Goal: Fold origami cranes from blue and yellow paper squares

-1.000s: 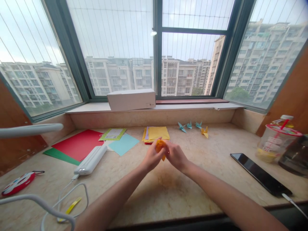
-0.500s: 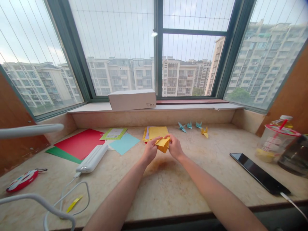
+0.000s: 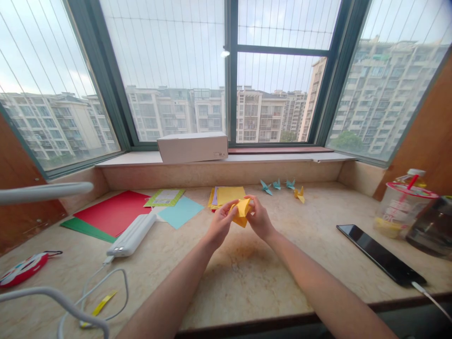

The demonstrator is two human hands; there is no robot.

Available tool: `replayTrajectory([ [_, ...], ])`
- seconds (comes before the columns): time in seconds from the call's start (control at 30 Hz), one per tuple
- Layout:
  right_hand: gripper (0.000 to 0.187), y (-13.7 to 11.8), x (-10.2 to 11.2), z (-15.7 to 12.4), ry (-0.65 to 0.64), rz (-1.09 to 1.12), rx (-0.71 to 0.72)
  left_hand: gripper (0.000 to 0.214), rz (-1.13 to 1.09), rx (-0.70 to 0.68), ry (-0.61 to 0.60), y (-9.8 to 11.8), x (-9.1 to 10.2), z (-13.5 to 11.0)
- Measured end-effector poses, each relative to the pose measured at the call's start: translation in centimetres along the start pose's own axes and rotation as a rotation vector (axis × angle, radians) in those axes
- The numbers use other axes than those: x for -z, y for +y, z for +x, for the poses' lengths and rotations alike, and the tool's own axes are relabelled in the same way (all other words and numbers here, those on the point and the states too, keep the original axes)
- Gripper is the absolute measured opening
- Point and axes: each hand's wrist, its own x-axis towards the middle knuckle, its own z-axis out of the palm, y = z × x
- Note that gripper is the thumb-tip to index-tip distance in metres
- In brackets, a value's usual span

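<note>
A partly folded piece of yellow origami paper (image 3: 242, 213) is held up above the counter between my two hands. My left hand (image 3: 223, 219) pinches its left side, with the thumb on the near face. On the other side my right hand (image 3: 259, 217) grips the right edge, its fingers partly hidden behind the paper. Just beyond lies a stack of yellow paper sheets (image 3: 230, 194), with purple and red edges showing. Three blue paper cranes (image 3: 267, 187) and one yellow paper crane (image 3: 299, 194) stand to the right of the stack.
Left on the counter are red paper (image 3: 113, 212), green paper (image 3: 88, 229), a light blue sheet (image 3: 181, 212), a green packet (image 3: 164, 197), a white power bank (image 3: 131, 235) and its cable. A phone (image 3: 379, 254) and a drink cup (image 3: 402, 212) are at right. A white box (image 3: 193, 148) sits on the sill.
The yellow paper has been turned and its shape looks taller and more pointed at the bottom. Both hands still hold it, with fingers shifted slightly. The view has moved a little.
</note>
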Motion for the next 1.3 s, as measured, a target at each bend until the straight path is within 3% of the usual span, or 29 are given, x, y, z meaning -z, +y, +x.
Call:
replayTrajectory([
  [0.17,0.062,-0.8,-0.2,0.0,-0.089,0.254,-0.150,0.052,0.006,-0.071,0.111,-0.5,0.4,0.6],
  [0.33,0.062,-1.8,-0.1,0.0,-0.136,0.514,-0.288,0.057,0.060,-0.108,0.235,-0.6,0.4,0.7],
  [0.47,0.068,-1.7,-0.3,-0.2,-0.128,0.406,-0.240,0.050,0.109,-0.103,0.226,-0.5,0.2,0.4],
  [0.6,0.047,-1.0,-0.4,0.0,-0.080,0.293,-0.190,0.035,0.149,-0.056,0.190,-0.4,0.1,0.3],
  [0.83,0.043,-1.1,0.1,0.5,0.041,0.308,-0.237,0.039,0.102,-0.033,0.151,-0.1,-0.4,0.1],
  [1.03,0.040,-1.1,-0.1,-0.1,-0.094,0.258,-0.167,0.040,0.175,-0.024,0.147,-0.1,0.0,0.0],
  [1.17,0.029,-1.3,0.1,-0.3,-0.087,-0.005,0.003,0.042,0.163,-0.053,0.195,0.0,0.3,0.2],
  [1.3,0.030,-1.4,0.2,-0.3,-0.084,-0.027,0.035,0.048,0.113,-0.062,0.251,0.2,0.6,0.4],
])
